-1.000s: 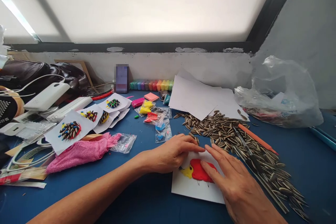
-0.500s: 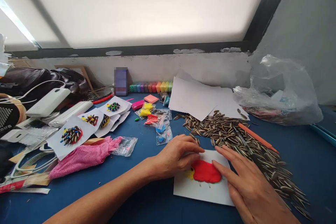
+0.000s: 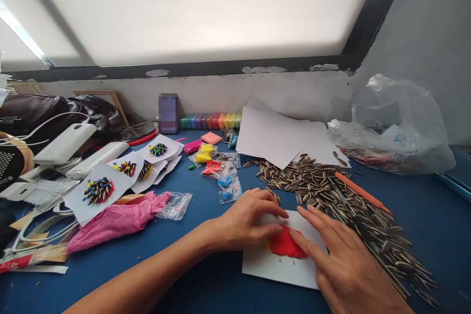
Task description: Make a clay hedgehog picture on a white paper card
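A flat red patch of modelling clay (image 3: pixel 285 244) lies on a white sheet of paper (image 3: pixel 275 273), with thin drawn legs under it. My left hand (image 3: pixel 245 221) rests over the sheet's left side, fingers curved and apart. Its thumb touches the red clay's upper left edge and covers most of the yellow clay there. From the right, my right hand (image 3: pixel 340 252) lies with outstretched fingers, one fingertip on the red clay's upper right. Neither hand holds anything. Just beyond and right of the paper spreads a pile of striped sunflower seeds (image 3: pixel 294 180).
An orange pencil-like stick (image 3: pixel 362 192) and a dark pen (image 3: pixel 344 198) lie on the seeds. White papers (image 3: pixel 272 130) and a plastic bag (image 3: pixel 397 132) stand behind. Leftward are clay packets (image 3: pixel 211 167), seed-covered clay figures (image 3: pixel 99 190), a pink cloth (image 3: pixel 114 223) and a phone (image 3: pixel 168 114).
My left thumb has moved right onto the red clay, covering the yellow part. My right fingers have shifted slightly left, further over the red clay.
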Available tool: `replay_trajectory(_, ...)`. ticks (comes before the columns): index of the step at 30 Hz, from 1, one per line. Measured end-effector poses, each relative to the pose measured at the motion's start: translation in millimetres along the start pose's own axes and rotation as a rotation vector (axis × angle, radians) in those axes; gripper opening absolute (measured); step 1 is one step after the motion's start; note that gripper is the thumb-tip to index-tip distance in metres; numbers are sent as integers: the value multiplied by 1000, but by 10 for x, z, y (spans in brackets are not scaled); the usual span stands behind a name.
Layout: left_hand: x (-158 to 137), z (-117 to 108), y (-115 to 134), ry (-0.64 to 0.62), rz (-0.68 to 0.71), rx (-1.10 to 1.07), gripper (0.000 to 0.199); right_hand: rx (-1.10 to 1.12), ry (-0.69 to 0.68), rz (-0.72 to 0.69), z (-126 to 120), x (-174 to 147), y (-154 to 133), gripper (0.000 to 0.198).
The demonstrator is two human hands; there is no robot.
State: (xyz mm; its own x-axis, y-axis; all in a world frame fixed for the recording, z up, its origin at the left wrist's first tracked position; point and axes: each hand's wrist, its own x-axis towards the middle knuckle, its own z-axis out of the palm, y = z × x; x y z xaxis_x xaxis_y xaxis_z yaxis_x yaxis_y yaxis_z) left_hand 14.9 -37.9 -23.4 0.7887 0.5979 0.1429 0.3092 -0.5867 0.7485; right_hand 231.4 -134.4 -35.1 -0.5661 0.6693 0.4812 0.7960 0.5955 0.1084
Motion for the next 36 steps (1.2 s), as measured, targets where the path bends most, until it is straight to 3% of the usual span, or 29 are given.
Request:
replay_trajectory(4, -40, -71, -5, -108, 42, 14, 66, 3, -5, -1, -6, 9, -15, 51)
replay_trajectory(7, -47, -87, 1, -159, 62, 74, 78, 20, -16, 15, 2, 2, -14, 50)
replay_trajectory(15, -37, -99, 20, -195, 47, 126, 76, 43, -3, 153, 4, -42, 80, 48)
replay_trajectory(23, -52, -115, 4, -238, 114, 176, 58, 60, 3, 124, 38, -71, 44, 46)
replay_trajectory(36, -59, -135, 44, -246, 95, 201, 60, 25, 20, 120, -46, -79, 110, 52)
